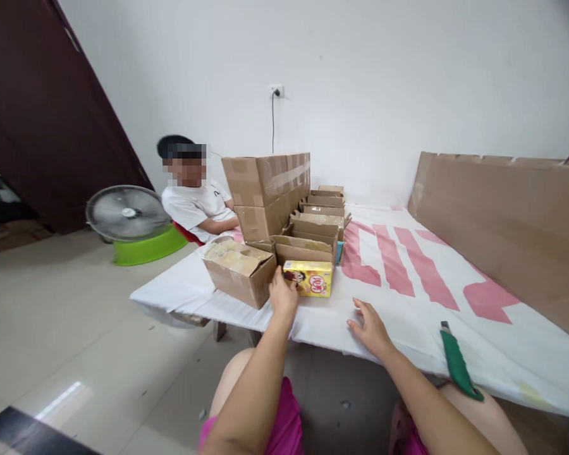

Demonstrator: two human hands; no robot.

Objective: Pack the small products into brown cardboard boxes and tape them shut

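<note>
My left hand (283, 298) is at the left end of a yellow printed carton (315, 280), fingers stretched out and touching or very near it; the exact contact is hidden. The carton stands on its long side on the white-covered table, in front of an open brown cardboard box (303, 245). A worn brown cardboard box (239, 268) sits just left of my left hand. My right hand (370, 327) hovers near the table's front edge, apart from the carton, fingers parted and holding nothing.
Taped brown boxes (251, 183) are stacked behind, beside a row of open boxes (323, 212). A green-handled cutter (458, 363) lies at the front edge. A large cardboard sheet (493, 215) stands right. A person (196, 205) sits far left near a fan (128, 213).
</note>
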